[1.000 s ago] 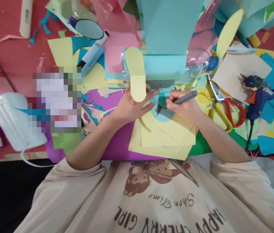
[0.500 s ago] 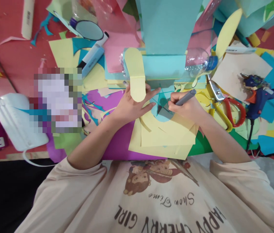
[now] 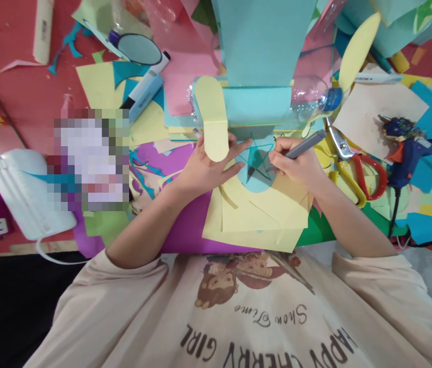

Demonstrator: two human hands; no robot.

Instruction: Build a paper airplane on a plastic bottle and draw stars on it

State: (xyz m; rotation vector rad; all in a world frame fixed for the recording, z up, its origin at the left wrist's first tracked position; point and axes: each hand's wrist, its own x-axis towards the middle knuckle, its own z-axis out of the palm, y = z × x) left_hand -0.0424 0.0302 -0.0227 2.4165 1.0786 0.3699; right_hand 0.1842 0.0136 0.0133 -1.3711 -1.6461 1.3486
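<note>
A light blue paper circle [image 3: 256,185] lies on pale yellow sheets [image 3: 265,212], with a star drawn on it in dark teal lines. My right hand [image 3: 296,161] grips a grey marker pen [image 3: 306,143], its tip hidden behind my fingers at the circle's right side. My left hand [image 3: 210,166] lies with fingers spread, fingertips on the circle's left edge. Above that hand, partly covering it, hangs a rounded pale yellow paper strip [image 3: 212,110]. It is joined to a plastic bottle [image 3: 311,97] lying sideways, wrapped in light blue paper [image 3: 258,106].
Red-handled scissors [image 3: 371,176] and a blue glue gun [image 3: 409,158] lie to the right. Left are a white device with a cable [image 3: 28,194], a blurred-out patch, and a blue and white marker [image 3: 147,92]. Paper scraps cover much of the red table [image 3: 13,97].
My right hand has shifted slightly right, and the marker leans further right. Another teal line of the star now shows near my right fingertips. My left hand stays put.
</note>
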